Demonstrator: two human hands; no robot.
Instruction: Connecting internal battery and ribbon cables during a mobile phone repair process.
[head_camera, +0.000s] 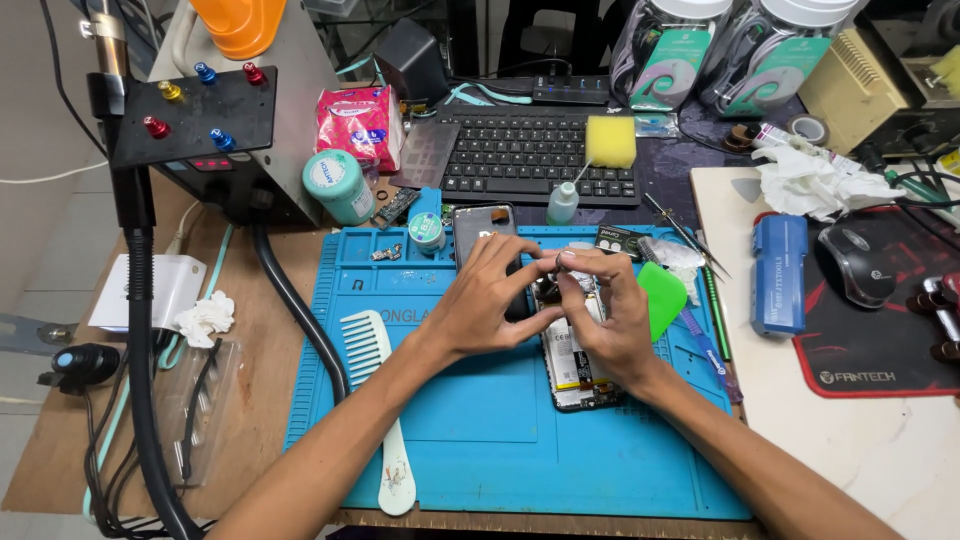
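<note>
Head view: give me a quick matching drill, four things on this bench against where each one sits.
Things:
1. white comb
2. yellow sponge
3. blue tool case
4. opened phone

Places:
A. on the black keyboard
B. under the left hand and right hand
C. right of the blue mat, beside the mouse
D. at the mat's left edge

Pairs: 1-D, 2-A, 3-C, 4-B

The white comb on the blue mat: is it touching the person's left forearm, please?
Apart. The head view shows blue mat between the white comb and the left forearm.
</note>
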